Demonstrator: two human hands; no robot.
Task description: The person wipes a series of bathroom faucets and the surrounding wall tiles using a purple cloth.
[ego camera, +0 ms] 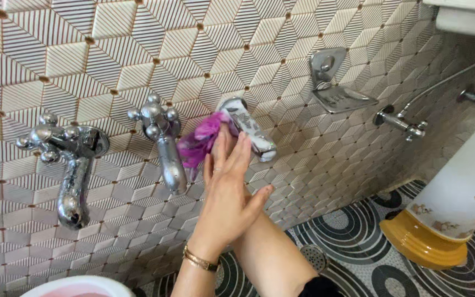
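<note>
Purple cloth (pixel 200 144) is bunched against the tiled wall (pixel 303 33), pressed between the middle tap and the chrome lever handle (pixel 247 129) that juts out toward us. Our left hand (pixel 227 190) lies flat over it, fingers together and pointing up, thumb spread to the right, so the palm pins the cloth to the base of the lever instead of gripping it. A gold bracelet (pixel 200 258) sits on that wrist. Our right forearm (pixel 273 258) crosses underneath, but its hand is hidden behind the left one, so we cannot tell whether it is closed on the cloth or simply steadying the fitting. We judge the crossed arms put both hands on the same small spot, one pushing the cloth, the other behind it.

Just left of the cloth hangs a chrome tap (pixel 163 144) with a knobbed cross handle, its spout pointing down. Further left is a second tap (pixel 67 165) of the same kind. Up to the right a metal soap dish (pixel 336 93) is fixed to the wall, and beyond it a small angle valve (pixel 399 122) with a hose running upward. On the patterned floor (pixel 358 236) stands a white and yellow toilet base (pixel 446 220), with a round drain (pixel 314 256) near our elbow. A pink basin rim (pixel 78 286) shows at the bottom edge.
</note>
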